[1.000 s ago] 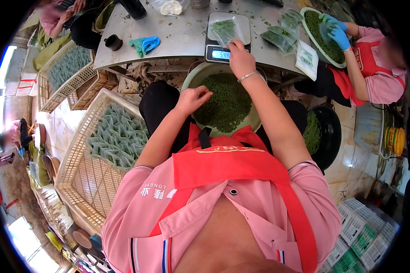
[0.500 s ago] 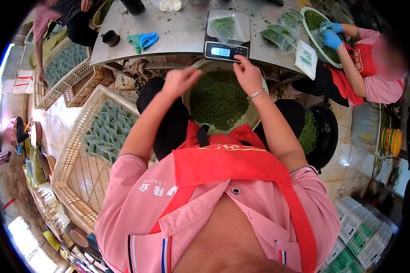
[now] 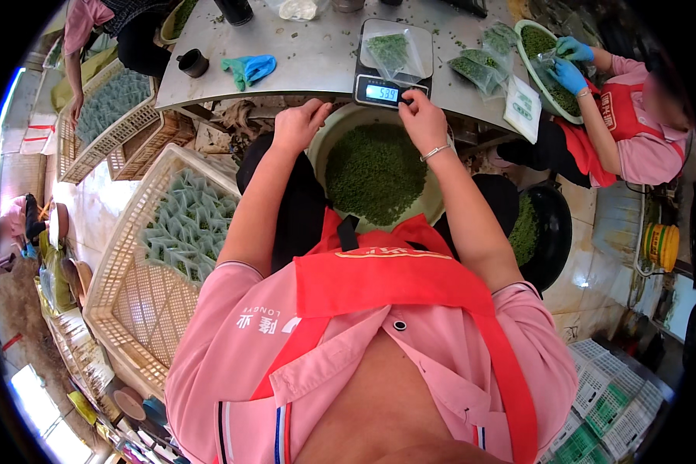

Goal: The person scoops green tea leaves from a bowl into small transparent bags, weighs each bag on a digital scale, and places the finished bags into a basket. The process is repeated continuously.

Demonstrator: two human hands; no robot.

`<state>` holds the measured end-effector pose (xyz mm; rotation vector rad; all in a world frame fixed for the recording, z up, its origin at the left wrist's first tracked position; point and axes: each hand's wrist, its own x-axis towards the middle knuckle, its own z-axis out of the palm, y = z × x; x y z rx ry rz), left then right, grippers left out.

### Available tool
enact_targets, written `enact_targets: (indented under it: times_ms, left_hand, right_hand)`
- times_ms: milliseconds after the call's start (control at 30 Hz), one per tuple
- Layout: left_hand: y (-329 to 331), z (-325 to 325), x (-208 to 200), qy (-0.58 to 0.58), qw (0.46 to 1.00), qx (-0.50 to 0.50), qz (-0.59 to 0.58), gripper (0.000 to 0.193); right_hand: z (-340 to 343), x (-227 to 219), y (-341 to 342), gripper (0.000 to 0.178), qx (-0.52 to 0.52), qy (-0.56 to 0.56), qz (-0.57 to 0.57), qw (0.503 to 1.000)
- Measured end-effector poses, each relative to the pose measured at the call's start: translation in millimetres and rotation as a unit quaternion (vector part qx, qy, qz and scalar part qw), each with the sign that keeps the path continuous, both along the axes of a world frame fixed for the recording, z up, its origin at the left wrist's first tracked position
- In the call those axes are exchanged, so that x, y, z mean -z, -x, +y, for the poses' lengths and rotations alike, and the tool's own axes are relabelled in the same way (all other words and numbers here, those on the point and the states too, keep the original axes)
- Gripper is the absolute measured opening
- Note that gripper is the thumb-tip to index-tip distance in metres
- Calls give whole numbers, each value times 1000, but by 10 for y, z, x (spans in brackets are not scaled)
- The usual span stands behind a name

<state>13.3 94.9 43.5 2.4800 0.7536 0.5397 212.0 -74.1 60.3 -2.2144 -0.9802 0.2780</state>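
Observation:
My left hand (image 3: 300,127) hovers at the table's front edge, over the left rim of a pale green basin (image 3: 318,146) between my knees. Thumb and forefinger are pressed together; whatever might be between them is too small to make out. My right hand (image 3: 424,121) is closed in a pinch beside the lit display of a digital scale (image 3: 394,91), its fingertips close to the scale's front right corner. On the scale lies a clear plastic bag (image 3: 392,51) partly filled with small green buds. More loose green buds (image 3: 375,174) fill the basin's bottom.
Filled bags (image 3: 478,68) lie right of the scale, by a white packet (image 3: 523,107). Blue-green gloves (image 3: 248,70) and a dark cup (image 3: 192,63) sit left. A crate (image 3: 135,309) holds many bags. At right, a co-worker's gloved hands (image 3: 569,71) work over another basin (image 3: 553,99).
My left hand has drawn left and up toward the table edge. My right hand has shifted slightly at the scale's front. The scale's reading has dropped.

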Motion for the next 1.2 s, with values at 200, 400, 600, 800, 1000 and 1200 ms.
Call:
enact_targets:
  times_ms: [200,400,600,800,1000,1200]
  left_hand:
    - [-55,15,-7,39,999,-10,2,26]
    - [11,4,-6,14,1000,-10,-17,25]
    - [-39,10,29,13,1000,0,-18,25]
    - [-28,-13,30,-2,1000,3,-17,24]
    - [2,12,75,2,999,-21,-24,21]
    - [-112,-33,66,16,995,-34,-92,20]
  right_hand:
    - [329,-103,-171,65,-66,123,-62,988]
    - [222,-70,-205,42,-30,63,-31,997]
    - [-9,-44,9,23,5,-49,39,998]
    - [45,-9,-65,22,6,-120,-20,993]
    - [41,-38,35,28,-14,-152,-43,987]
    - [338,-34,-151,35,-94,11,-177,980]
